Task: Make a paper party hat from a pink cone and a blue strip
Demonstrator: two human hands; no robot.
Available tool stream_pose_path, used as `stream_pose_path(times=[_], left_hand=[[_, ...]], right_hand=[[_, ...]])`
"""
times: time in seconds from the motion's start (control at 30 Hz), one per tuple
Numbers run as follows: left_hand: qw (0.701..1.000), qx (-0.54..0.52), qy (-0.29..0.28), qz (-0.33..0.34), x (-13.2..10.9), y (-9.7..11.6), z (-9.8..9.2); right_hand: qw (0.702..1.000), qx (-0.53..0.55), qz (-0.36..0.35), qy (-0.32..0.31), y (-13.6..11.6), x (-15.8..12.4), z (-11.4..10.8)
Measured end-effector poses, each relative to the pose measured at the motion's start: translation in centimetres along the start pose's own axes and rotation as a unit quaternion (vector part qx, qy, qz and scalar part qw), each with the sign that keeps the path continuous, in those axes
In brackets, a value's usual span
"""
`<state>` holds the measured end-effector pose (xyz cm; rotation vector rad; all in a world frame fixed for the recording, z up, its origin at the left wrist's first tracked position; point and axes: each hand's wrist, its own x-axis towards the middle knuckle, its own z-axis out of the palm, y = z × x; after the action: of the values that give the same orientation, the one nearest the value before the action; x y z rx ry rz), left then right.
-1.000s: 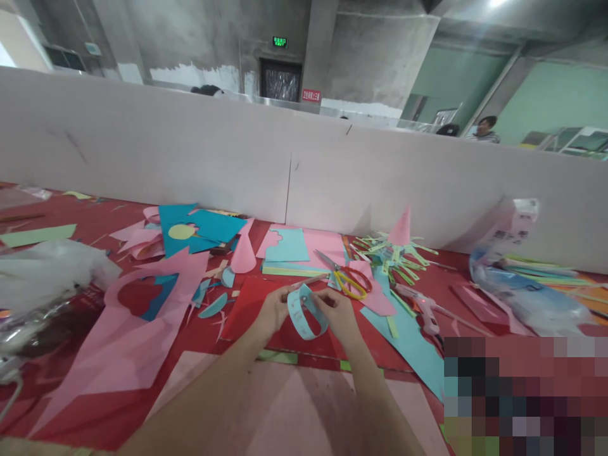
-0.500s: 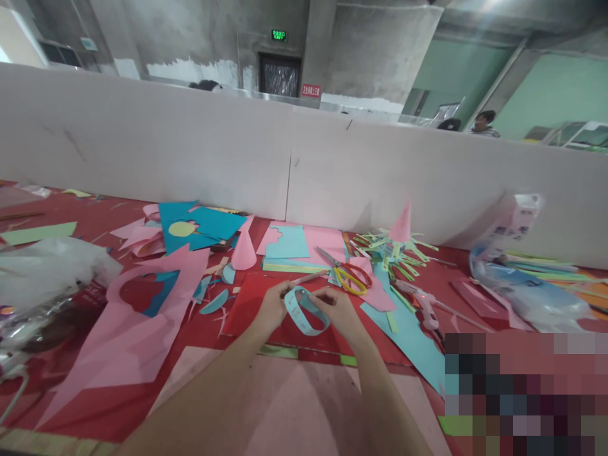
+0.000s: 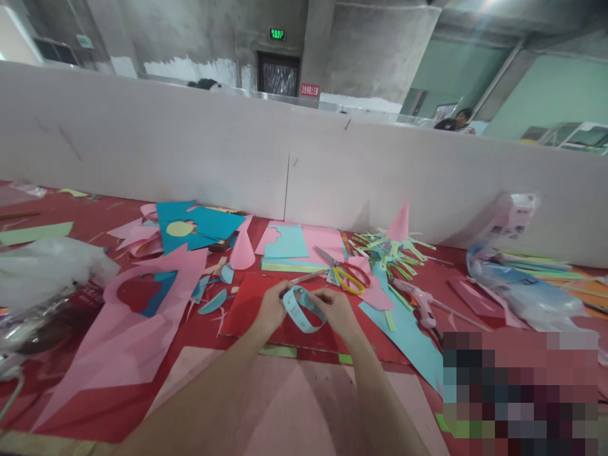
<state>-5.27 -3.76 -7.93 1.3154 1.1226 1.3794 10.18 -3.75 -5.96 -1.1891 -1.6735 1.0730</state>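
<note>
A light-blue paper strip (image 3: 304, 322), bent into a ring, is held up between my two hands. My left hand (image 3: 274, 305) pinches the ring's left side, and my right hand (image 3: 336, 309) grips it at the upper right. Below lies a red sheet of board (image 3: 251, 297) on the table. Just beyond my right hand rest scissors (image 3: 349, 278) with red and yellow handles. Behind the hands is a stack of pink and blue paper (image 3: 292, 242). A pink glue gun (image 3: 425, 309) lies to the right.
A pink cut-out sheet (image 3: 128, 342) and a plastic bag (image 3: 52, 266) lie on the left. Pink cones (image 3: 243, 250) and green paper strips (image 3: 394, 250) stand farther back. A white partition (image 3: 213, 152) closes the table's far side. More plastic packaging (image 3: 527, 288) lies at right.
The hands and the paper ring stay nearly in place, with the right fingers shifted slightly along the ring. The whole view has moved a little. A person beyond the partition has moved left.
</note>
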Motion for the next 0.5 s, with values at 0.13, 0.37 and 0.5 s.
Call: stream_pose_path(times=[0.13,0.37,0.5], left_hand=[[1.0,0.019,-0.012,-0.006,-0.05,0.28,-0.16],[0.999,0.038,-0.028,-0.007,0.11,-0.27,-0.61],[0.999,0.04,-0.032,-0.006,0.2,-0.53,-0.64]], right_hand=[[1.0,-0.014,0.006,0.003,-0.05,-0.09,-0.1],[0.999,-0.05,0.02,0.009,-0.47,-0.23,-0.49],[0.998,-0.063,0.025,0.018,-0.57,-0.25,-0.3]])
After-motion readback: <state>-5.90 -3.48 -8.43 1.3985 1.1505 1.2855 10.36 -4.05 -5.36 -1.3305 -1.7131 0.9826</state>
